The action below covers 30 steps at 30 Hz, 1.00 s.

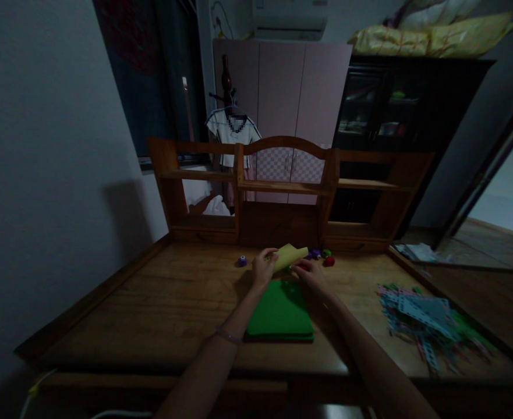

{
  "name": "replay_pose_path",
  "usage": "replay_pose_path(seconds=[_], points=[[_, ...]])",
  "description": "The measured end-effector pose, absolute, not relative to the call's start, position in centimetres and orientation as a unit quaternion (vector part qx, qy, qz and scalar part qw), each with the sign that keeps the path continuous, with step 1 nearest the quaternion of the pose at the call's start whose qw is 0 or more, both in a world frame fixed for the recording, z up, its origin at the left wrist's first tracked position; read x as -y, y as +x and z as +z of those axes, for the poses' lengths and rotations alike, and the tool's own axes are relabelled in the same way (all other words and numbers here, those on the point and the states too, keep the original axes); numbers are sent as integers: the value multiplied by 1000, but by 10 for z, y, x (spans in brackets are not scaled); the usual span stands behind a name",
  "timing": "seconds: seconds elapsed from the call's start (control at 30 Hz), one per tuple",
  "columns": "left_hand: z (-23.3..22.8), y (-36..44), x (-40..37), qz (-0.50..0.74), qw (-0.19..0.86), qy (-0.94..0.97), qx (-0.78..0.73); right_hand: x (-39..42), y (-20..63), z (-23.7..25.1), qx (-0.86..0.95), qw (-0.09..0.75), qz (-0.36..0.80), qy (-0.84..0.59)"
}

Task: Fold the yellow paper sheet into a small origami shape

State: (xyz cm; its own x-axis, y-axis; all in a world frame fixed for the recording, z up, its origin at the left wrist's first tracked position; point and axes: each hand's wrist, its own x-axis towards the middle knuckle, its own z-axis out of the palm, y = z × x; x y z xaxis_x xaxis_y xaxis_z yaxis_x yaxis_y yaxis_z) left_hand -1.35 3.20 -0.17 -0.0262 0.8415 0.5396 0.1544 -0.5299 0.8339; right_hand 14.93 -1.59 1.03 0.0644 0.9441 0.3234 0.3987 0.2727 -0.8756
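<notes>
My left hand (264, 266) is closed on the left side of a curved yellow sheet (289, 256), tilted up above the desk. At the sheet's lower right edge, the fingers of my right hand (309, 273) are pinched together. A small red patch shows by those fingers, and what they hold is too small to make out. Below both hands, a stack of flat green sheets (280, 311) lies on the wooden desk. A small purple piece with a white, eye-like spot (241, 261) sits left of my left hand. Beyond my right hand are a red piece (329, 262), a green piece (326, 254) and purple pieces (315, 254).
A loose heap of light blue, green and pink perforated plastic strips (422, 317) covers the desk's right side. Along the back stands a wooden shelf unit (282, 186). A raised wooden edge (108, 291) runs down the left side, beside the wall.
</notes>
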Motion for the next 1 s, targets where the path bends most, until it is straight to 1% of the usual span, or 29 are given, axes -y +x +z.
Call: replay_pose_path(seconds=[0.73, 0.87, 1.0], points=[[-8, -11, -38, 599, 318, 619, -395, 17, 149, 10, 638, 497, 280, -516], [-7, -8, -39, 591, 353, 609, -395, 16, 149, 8, 643, 496, 274, -515], [-2, -6, -30, 581, 422, 580, -385, 14, 150, 8, 635, 489, 288, -524]])
